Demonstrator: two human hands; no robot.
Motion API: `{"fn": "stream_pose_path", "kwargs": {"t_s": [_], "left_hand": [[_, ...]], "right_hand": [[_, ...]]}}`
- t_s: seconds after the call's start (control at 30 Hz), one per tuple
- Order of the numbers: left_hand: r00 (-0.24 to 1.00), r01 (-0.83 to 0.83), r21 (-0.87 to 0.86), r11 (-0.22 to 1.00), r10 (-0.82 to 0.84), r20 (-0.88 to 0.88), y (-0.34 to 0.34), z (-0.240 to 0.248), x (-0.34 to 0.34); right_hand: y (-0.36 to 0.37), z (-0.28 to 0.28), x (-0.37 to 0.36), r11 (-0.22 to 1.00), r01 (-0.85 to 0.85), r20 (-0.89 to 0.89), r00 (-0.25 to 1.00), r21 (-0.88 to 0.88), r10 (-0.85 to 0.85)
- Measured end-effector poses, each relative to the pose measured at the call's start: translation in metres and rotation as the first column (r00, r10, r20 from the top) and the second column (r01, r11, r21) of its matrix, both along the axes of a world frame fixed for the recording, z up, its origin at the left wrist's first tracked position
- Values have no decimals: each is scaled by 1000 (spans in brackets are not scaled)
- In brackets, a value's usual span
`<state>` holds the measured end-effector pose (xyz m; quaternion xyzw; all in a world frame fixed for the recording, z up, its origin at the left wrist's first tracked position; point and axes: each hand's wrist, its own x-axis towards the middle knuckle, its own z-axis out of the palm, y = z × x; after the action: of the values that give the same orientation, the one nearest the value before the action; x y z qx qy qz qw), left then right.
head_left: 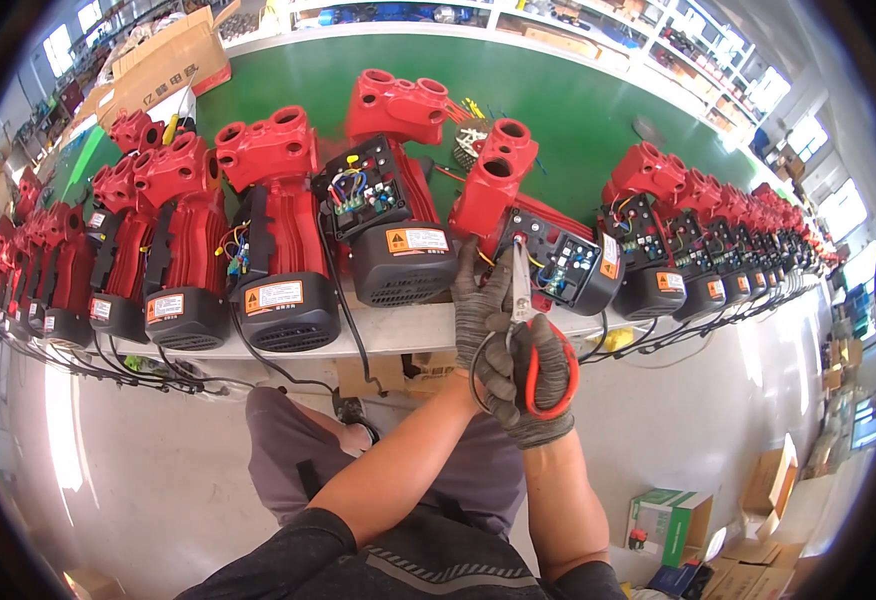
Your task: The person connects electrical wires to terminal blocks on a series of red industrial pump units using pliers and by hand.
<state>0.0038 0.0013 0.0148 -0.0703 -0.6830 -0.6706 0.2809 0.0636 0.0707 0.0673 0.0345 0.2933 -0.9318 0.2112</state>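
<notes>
Nearest, the right hand point(538, 385), in a ribbed grey knit glove, is closed around scissors point(520, 290) with smooth red looped handles and slim metal blades. Past them, the left hand point(480, 310), gloved alike, rests its fingers against the near side of a red cast pump point(538, 225), just left of the blades; whether they pinch a wire, I cannot tell. The scissors' tips reach the edge of the pump's uncovered black circuit box point(563, 255), where coloured wires show. The glove hides part of the handles, and the exact cutting point is hard to make out. Beyond lies a flat green bench top point(298, 62), then shelves point(598, 35) cut off above
</notes>
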Motion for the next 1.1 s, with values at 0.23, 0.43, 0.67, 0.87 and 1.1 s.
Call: {"fn": "stream_pose_path", "kwargs": {"t_s": [0.23,0.43,0.67,0.87,1.1], "left_hand": [[969,241,239,941,-217,-120,-8,13,10],[995,69,-143,987,-79,-67,-14,20,13],[996,78,130,988,-71,-52,-3,2,4],[999,-30,-115,993,28,-24,-16,38,22],[998,54,-71,996,-57,-30,-13,13,12]], "right_hand": [[-7,-5,-8,997,-23,19,1000,-73,24],[-7,-4,-9,998,-7,64,998,-68,11],[-11,-6,-6,998,38,66,997,-59,-34],[-10,-14,-7,996,90,26,996,-29,-89],[-13,-8,-4,998,48,17,999,-49,-47]]}}
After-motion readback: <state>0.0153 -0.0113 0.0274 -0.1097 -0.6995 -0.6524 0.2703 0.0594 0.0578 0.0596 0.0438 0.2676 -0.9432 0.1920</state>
